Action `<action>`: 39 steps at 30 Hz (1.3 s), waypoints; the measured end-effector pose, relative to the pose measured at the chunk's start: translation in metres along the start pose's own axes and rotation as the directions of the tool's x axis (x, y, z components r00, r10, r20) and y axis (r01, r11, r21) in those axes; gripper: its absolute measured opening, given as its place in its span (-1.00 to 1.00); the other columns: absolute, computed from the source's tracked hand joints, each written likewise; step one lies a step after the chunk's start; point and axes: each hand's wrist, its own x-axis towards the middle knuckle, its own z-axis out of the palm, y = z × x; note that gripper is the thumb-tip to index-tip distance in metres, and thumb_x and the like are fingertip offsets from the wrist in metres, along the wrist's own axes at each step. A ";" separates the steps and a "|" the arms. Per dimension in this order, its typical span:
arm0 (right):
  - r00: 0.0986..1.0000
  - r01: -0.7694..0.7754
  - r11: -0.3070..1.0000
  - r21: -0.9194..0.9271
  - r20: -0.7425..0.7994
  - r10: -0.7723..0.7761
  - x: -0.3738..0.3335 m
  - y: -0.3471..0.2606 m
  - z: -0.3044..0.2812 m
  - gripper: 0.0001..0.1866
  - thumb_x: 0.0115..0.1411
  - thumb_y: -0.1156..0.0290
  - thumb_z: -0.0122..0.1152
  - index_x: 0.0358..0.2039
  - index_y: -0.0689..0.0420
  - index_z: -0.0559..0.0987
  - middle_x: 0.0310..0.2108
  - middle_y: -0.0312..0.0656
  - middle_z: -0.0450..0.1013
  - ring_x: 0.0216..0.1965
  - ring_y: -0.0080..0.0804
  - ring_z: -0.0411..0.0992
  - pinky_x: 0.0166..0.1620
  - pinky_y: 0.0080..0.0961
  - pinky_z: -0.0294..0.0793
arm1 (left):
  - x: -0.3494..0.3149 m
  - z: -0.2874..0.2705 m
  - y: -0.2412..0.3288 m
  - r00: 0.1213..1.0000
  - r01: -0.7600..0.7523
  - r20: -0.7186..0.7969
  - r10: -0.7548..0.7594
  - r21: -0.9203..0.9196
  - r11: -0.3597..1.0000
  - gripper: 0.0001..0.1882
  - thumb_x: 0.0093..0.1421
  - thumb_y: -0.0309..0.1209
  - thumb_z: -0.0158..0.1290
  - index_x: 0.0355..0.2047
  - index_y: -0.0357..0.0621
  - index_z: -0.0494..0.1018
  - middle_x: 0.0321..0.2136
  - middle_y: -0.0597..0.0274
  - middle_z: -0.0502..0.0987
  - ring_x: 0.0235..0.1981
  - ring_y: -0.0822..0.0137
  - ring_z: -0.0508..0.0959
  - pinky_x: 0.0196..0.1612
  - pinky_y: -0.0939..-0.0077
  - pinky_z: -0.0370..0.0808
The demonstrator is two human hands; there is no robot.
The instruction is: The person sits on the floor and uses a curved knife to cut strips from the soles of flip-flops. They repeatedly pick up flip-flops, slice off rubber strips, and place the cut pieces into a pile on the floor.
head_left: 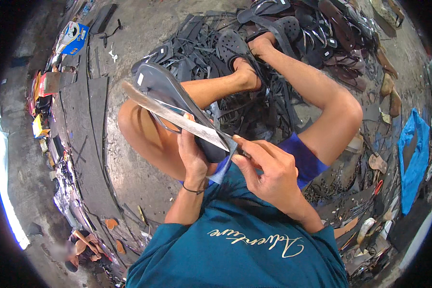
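A black flip-flop (pixel 161 82) is held over my lap, its toe end pointing to the far left. My left hand (pixel 194 158) is closed around its heel half. A long metal blade (pixel 175 117) lies slantwise across the flip-flop and the left fingers, its pointed tip close to the heel. Whether those fingers also grip the blade, I cannot tell. At the heel end, my right hand (pixel 273 175) pinches the edge of a thin grey-blue piece (pixel 224 169) between thumb and fingers. That piece hangs beside the heel.
Black offcut strips (pixel 194 45) are heaped beyond my legs. More flip-flops (pixel 333 24) pile up at the far right. Dark sheets (pixel 89 139) lie along the left. A blue cloth-like sheet (pixel 413 158) is at the right, and a blue box (pixel 74 38) far left. Another person (pixel 84 245) sits lower left.
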 end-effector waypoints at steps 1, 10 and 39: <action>1.000 0.002 1.000 0.007 0.001 -0.002 0.000 0.000 0.001 -0.69 0.07 0.45 0.36 -0.15 0.22 0.60 -0.46 -0.09 0.53 -0.54 -0.29 0.51 -0.50 -0.45 0.48 | 0.001 -0.005 -0.002 1.000 0.004 0.022 -0.004 0.003 1.000 -0.67 0.36 -0.10 -0.09 -0.23 -0.15 0.34 -0.44 0.28 0.37 -0.44 0.45 0.40 -0.52 0.60 0.41; 0.991 -0.101 0.994 0.029 0.091 0.098 -0.023 0.020 -0.013 -0.67 0.06 0.45 0.37 -0.13 0.21 0.61 -0.42 -0.05 0.54 -0.52 -0.29 0.53 -0.47 -0.48 0.51 | -0.003 -0.015 0.003 0.998 0.035 -0.047 -0.032 0.082 0.996 -0.67 0.36 -0.19 -0.14 -0.11 -0.23 0.32 -0.32 0.19 0.41 -0.34 0.33 0.42 -0.38 0.54 0.48; 0.804 -0.435 0.614 0.659 -0.022 0.594 0.119 0.048 -0.059 -0.56 0.26 0.11 0.16 -0.03 0.21 0.47 -0.17 -0.24 0.46 -0.36 -0.69 0.39 -0.41 -0.74 0.35 | 0.115 0.051 0.034 0.722 -0.265 0.590 -0.361 0.718 0.643 -0.30 0.29 0.20 -0.20 -0.10 -0.31 0.40 -0.27 0.04 0.55 -0.25 0.25 0.56 -0.19 0.34 0.50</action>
